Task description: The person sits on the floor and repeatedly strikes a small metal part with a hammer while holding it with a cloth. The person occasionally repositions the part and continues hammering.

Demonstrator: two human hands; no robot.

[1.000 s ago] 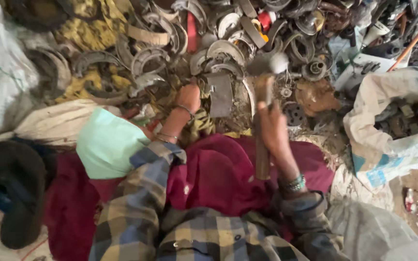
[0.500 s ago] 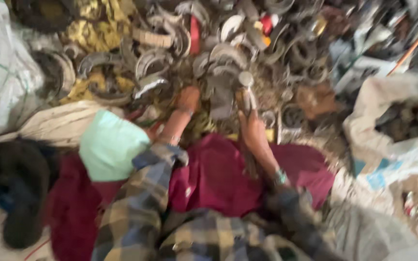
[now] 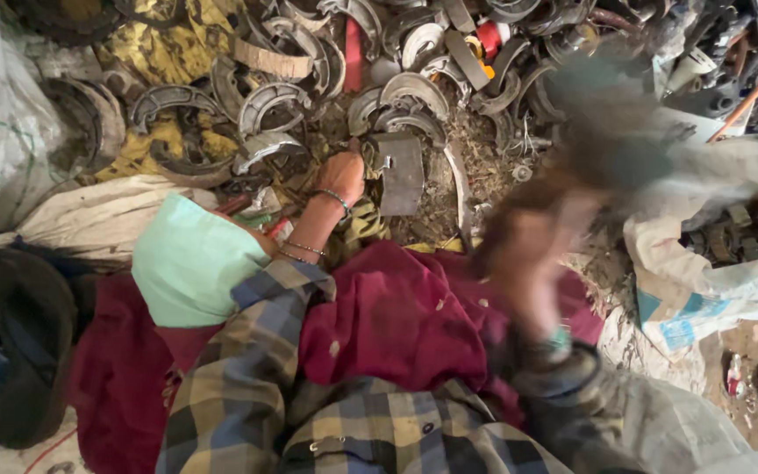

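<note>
My left hand (image 3: 339, 175), with bangles at the wrist, reaches forward and grips the left edge of a flat grey metal piece (image 3: 401, 171) lying on the dirt among the scrap. My right hand (image 3: 528, 254) is a blur, raised to the right of that piece. A brown streak and a dark smear (image 3: 607, 132) rise from it toward the upper right; they look like the wooden-handled hammer it holds. A maroon cloth (image 3: 396, 316) covers my lap, under plaid sleeves.
Curved grey metal shoes (image 3: 282, 96) are heaped across the ground ahead, with a red piece (image 3: 353, 53) among them. An open white sack (image 3: 730, 281) of dark metal parts lies right. Another white sack (image 3: 2, 114), a mint cloth (image 3: 190, 259) and a black sandal (image 3: 19, 333) lie left.
The right hand brought the hammer down onto the grey piece, then swung it up and to the right. The left hand stayed on the piece.
</note>
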